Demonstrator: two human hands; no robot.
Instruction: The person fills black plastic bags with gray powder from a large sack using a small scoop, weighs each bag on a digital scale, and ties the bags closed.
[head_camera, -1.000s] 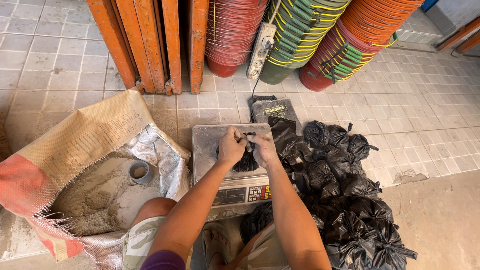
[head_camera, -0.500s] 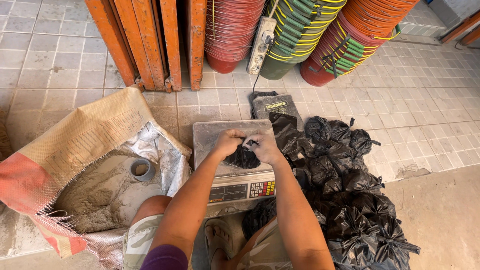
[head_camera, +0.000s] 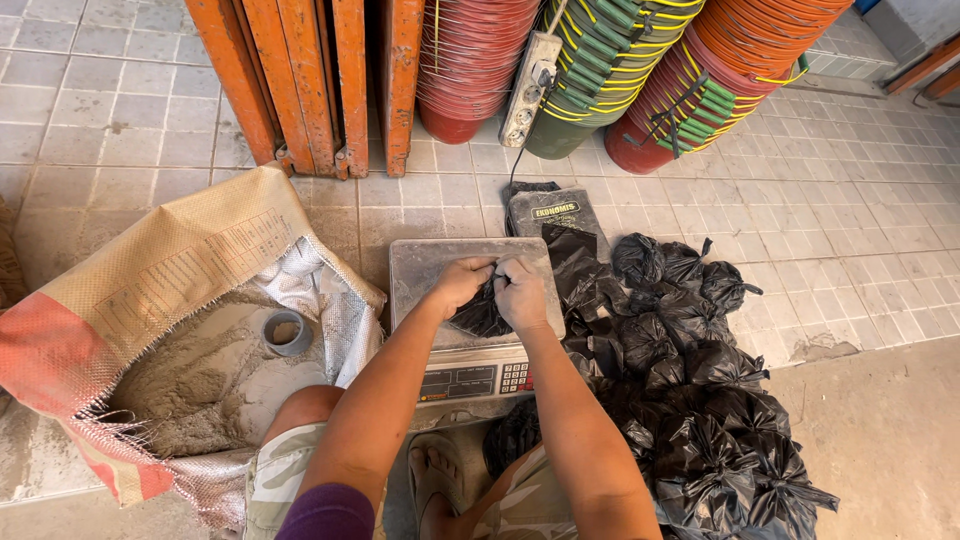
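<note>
Hands (head_camera: 492, 290) gripping black bag (head_camera: 480, 318)

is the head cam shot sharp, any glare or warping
Head view: even, soft daylight with no hard shadows or glare; both hands, left hand and right hand, on the black bag look sharp; tile lines bow toward the edges, a wide-angle warp; the sack is evenly lit.

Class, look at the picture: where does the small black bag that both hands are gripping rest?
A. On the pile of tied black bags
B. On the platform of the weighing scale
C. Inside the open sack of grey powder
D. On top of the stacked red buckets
B: the left hand and right hand pinch the small black bag on the grey platform of the weighing scale.
</note>
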